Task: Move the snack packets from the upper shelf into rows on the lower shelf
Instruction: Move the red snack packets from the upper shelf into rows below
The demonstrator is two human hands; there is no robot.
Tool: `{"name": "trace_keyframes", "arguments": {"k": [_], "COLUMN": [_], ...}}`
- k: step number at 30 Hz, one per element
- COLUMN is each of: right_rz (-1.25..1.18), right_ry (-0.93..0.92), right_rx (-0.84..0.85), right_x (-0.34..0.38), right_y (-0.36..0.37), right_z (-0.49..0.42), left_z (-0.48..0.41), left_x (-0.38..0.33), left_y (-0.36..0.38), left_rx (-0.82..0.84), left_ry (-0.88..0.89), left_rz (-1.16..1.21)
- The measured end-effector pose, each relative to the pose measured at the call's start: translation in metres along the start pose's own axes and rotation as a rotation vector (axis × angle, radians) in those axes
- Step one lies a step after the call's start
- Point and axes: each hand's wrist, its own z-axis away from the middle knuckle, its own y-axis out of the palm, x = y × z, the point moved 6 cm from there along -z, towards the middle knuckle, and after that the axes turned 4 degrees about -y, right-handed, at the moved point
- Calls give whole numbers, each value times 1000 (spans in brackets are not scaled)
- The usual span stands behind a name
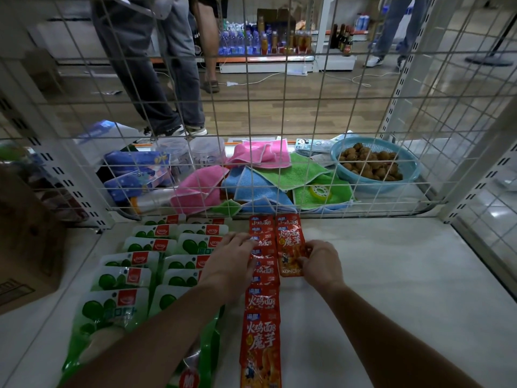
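Red snack packets lie on the white shelf (391,289) in an overlapping row (261,326) running from the wire mesh back toward me. A second, shorter red row (289,236) starts to its right at the back. My left hand (232,259) rests flat on the middle of the long red row, fingers spread. My right hand (319,261) pinches the lower right edge of the front packet (291,256) of the short row, which lies on the shelf. Two rows of green-and-white snack packets (134,275) fill the left side.
A wire mesh panel (363,135) closes the shelf's back. Behind it lie coloured cloths (279,175), a blue basket (376,163) of brown round items and blue packs. A cardboard box (25,247) stands at left. People's legs stand beyond on the floor.
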Motion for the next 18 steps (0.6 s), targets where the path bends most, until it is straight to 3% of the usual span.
{"name": "trace_keyframes", "arguments": {"k": [10,18], "right_rz": [24,253], "right_ry": [-17,-233], "right_rx": [27,8], "right_x": [14,50], "right_y": [-19,-73], "right_z": [15,71], "left_z": [-3,22], "left_x": [-19,-44], "left_y": [-2,-38], "left_rx": [-11,-147], "left_ry": [16,59], "left_rz": [22,54]}}
